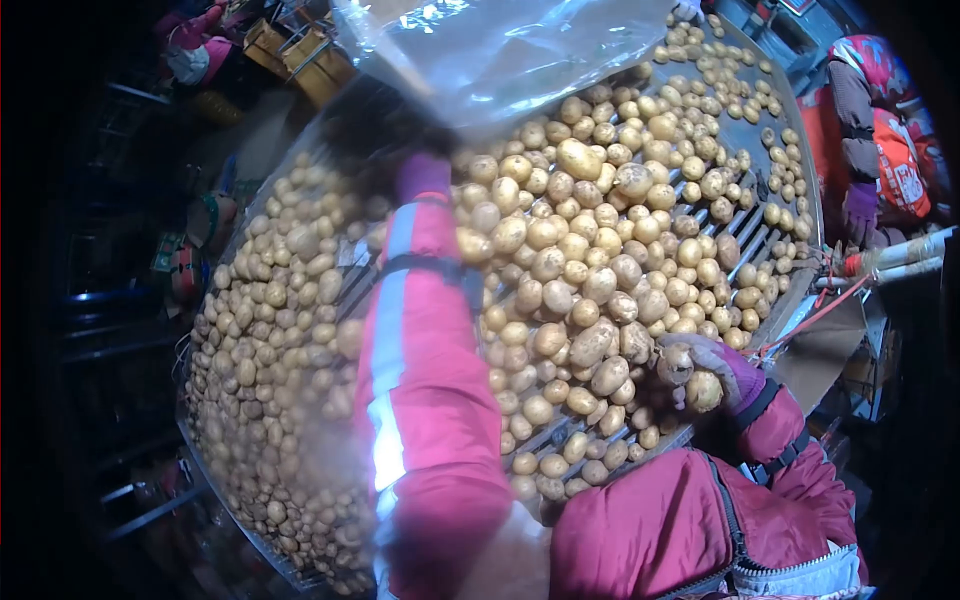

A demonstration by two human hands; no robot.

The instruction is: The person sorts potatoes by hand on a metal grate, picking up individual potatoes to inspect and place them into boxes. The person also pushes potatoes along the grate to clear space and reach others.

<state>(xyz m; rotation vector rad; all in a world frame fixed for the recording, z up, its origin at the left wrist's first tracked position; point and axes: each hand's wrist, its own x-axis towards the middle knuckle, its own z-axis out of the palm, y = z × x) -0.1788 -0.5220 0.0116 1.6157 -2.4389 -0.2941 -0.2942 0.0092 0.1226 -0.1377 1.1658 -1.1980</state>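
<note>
My left arm, in a pink sleeve with a reflective band, reaches forward over the sorting table. My left hand (424, 176), in a purple glove, is at the far side beside the potatoes; its fingers are hidden in a dark, blurred area. Near the table's near right edge, my right hand (735, 372), in a grey and purple glove, is curled around potatoes (704, 391). At least two of them show against the palm. Many loose potatoes (590, 255) cover the slatted table (752, 228) around both hands.
Clear plastic sheeting (510, 60) hangs over the table's far side. A co-worker's purple-gloved hand (860, 212) is at the right, near taped pipes (890, 258) and a red cord. Wooden crates (300, 60) stand at the far left.
</note>
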